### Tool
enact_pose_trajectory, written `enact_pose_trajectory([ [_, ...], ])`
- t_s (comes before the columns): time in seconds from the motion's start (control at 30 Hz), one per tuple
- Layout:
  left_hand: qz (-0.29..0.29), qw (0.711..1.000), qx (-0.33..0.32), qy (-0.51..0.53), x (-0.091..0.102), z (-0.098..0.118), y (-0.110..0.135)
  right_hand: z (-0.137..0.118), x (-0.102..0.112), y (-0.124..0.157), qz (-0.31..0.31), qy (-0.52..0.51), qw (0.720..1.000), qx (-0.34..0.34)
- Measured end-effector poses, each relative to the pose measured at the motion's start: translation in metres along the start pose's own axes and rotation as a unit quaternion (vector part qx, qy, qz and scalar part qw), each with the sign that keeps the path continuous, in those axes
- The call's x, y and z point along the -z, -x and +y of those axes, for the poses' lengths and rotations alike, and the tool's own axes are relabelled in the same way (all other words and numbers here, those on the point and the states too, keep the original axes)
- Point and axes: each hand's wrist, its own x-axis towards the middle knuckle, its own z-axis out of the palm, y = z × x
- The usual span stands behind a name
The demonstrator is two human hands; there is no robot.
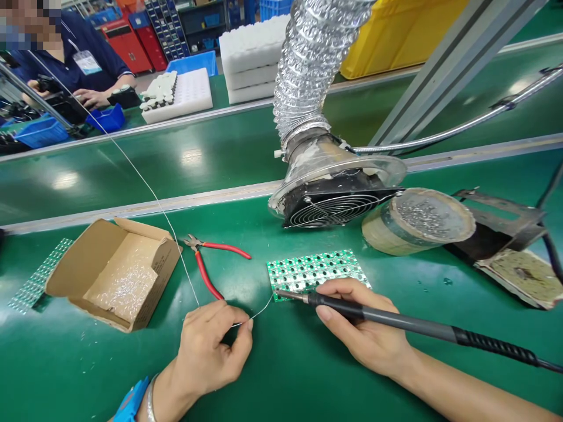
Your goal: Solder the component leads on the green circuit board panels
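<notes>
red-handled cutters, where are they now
In the head view, the cutters lie left of centre, right of the cardboard box, just beyond the left hand.

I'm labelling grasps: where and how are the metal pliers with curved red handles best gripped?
Probably by both red handles, from the right: their ends splay apart that way, while the jaws lie close to the thin silvery wire and open brown cardboard box.

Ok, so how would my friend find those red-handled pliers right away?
On the green table, find the open cardboard box at the left. Just right of it, beyond the left hand, lie the pliers. Unlike the box and the circuit board beside them, they have two red handles spread apart.
</notes>
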Motion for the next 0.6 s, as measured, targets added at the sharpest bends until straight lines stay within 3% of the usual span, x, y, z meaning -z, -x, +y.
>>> enact_pose_trajectory([
  [0.17, 0.001, 1.000, -0.003, 0.003, -0.003, 0.001, 0.000, 0.002, 0.002, 0.002, 0.040, -0.040, 0.998, -0.008],
  [0.6, -0.006, 1.000, -0.005, 0.000, -0.012, 0.001, -0.002, 0.003, 0.001, -0.001, 0.018, -0.040, 0.999, -0.024],
])
